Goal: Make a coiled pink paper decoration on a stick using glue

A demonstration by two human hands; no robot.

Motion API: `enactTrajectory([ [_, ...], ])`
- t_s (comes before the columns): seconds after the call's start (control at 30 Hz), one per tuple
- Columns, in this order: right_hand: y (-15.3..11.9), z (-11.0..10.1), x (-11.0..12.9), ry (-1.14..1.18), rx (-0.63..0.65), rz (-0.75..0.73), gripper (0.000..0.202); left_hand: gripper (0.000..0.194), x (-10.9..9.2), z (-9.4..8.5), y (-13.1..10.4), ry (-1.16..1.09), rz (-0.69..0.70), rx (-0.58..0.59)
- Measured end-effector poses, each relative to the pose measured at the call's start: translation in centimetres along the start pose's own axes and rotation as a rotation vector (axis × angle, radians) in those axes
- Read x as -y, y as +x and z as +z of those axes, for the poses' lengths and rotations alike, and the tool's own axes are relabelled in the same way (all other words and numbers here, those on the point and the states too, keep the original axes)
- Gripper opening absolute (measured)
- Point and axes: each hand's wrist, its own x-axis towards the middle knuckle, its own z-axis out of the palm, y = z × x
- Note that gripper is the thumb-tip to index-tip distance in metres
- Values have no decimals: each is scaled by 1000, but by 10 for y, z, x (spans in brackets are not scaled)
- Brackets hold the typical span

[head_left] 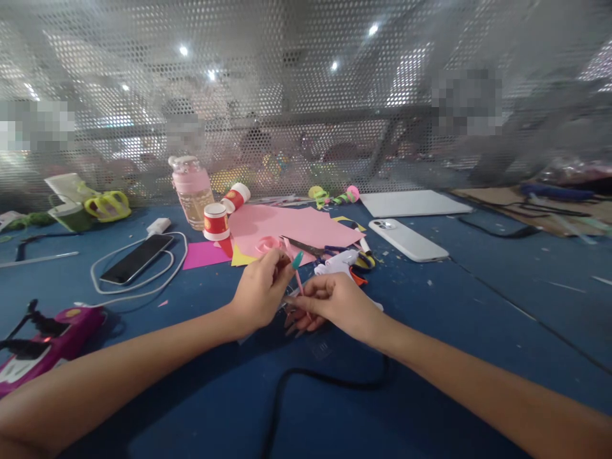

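Two hands: my left hand (262, 287) is nearly closed, thumb and fingertips pinched at a narrow pink strip (299, 282); my right hand (342, 303) pinches it lower down, thumb against the index finger, other fingers loosely bent beneath.
Strip's place: in the gap between my two hands, in front of me, its lower part partly hidden by my right fingers.
Strip's line: long axis slanting, upper end pointing away from me and slightly left, lower end towards my right fingers.
Strip's make: thin, flat, smooth, seemingly paper.
Pink coil (268, 245): rolled in rose-like loops, just beyond my left fingertips; I cannot tell whether it joins the strip.
Paper sheets: a large pale pink sheet (287, 222), flat and matte, beyond my hands, with a magenta sheet (205, 255) to its left.
Tools: scissors (310, 248) lie open-bladed on the pink sheet; a white plastic glue gun (337, 262) sits just beyond my right hand.
Cups: two small red-and-white paper cups, one upright (216, 222), one tipped (236, 197), near a pink-topped clear bottle (192, 191).
Tabletop: smooth dark blue (454, 331), dotted with paper scraps.
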Motion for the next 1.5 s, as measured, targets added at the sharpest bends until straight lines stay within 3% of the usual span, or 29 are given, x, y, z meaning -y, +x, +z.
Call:
enactTrajectory([
  [0.33, -1, -1, -2, 1, 6, 5, 34, 19, -5, 1, -1, -34, -23, 20],
  [0.73, 0, 1, 0, 65, 7, 10, 39, 19, 10, 2, 0, -67, 193, -51],
  [0.9, -1, 3, 2, 81, 8, 28, 39, 18, 11, 2, 2, -128, 122, -94],
  [1.1, -2, 2, 3, 76, 27, 37, 36, 21, 20, 1, 11, -267, -106, -193],
  [1.23, -1, 1, 1, 53, 30, 16, 32, 20, 28, 2, 16, -293, -215, -189],
  [1.33, -1, 0, 0, 54, 36, 7, 30, 3, 31, 3, 18, -327, -213, -201],
  [1.5, 0, 0, -1, 77, 32, 13, 33, 18, 24, 3, 16, -469, -133, -219],
])
